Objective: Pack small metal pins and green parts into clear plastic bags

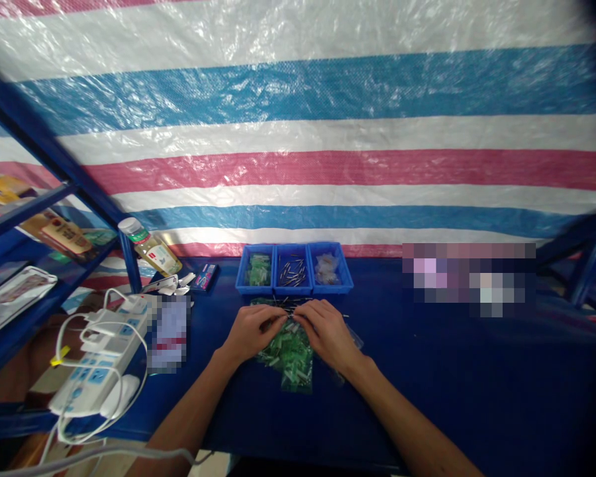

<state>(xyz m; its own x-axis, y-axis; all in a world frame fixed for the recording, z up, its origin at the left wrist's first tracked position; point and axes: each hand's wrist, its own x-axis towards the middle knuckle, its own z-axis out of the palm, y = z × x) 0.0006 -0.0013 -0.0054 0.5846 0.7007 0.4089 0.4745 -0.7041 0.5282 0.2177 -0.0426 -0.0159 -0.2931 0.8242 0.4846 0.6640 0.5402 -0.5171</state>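
My left hand (252, 330) and my right hand (329, 333) meet fingertip to fingertip over the table, both closed in a pinch. Whatever lies between the fingertips is too small to make out. Just behind the fingers are several thin dark rods (289, 303). Under and in front of my hands lies a pile of small green pieces (292, 350), partly in clear plastic. Beyond stand three joined blue bins: the left bin (254, 289) holds green pieces, the middle bin (292, 290) dark slim rods, the right bin (332, 289) pale translucent pieces.
To the left are a white power strip (97, 361) with looped cables, a white mouse (120, 396), a drink bottle (151, 248) and a small blue box (205, 277). A blue metal frame (74, 189) rises there. Blurred items lie far right on the blue table (451, 371).
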